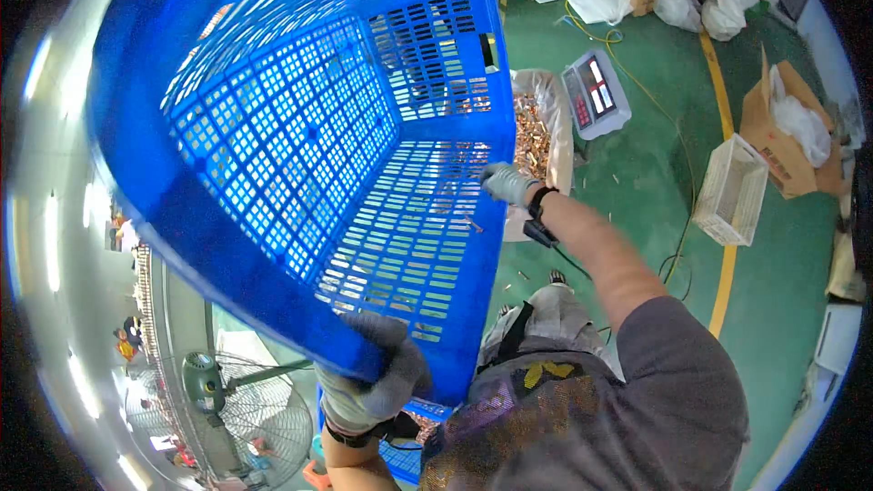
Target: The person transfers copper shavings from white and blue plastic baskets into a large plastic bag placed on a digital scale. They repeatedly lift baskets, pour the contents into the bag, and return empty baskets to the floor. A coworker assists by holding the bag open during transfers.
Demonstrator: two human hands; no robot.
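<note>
Blue plastic filled most of the view: a large perforated crate [300, 127] was tipped up on its side, its open mouth turned toward the camera and its latticed bottom and walls all visible from within. The left hand [377, 373], in a grey work glove, was clenched around the crate's near rim at the lower edge. The right hand [505, 184], also gloved, with a dark band at the wrist, reached along the crate's right side and pressed against its wall there; whether its fingers hooked through the slots I could not tell. A few small copper-coloured pieces [473, 223] lay on the crate's inner wall near that hand.

Just beyond the crate's far edge sat a white sack [550, 118] (its mouth open) heaped with small copper-coloured metal parts. Beside it on the green floor [655, 173] stood a grey weighing scale [596, 95]. Farther right were a white slatted basket [727, 191] and an open cardboard box [787, 141], with a yellow line painted between them. A standing fan [241, 405] showed at lower left, below the crate.
</note>
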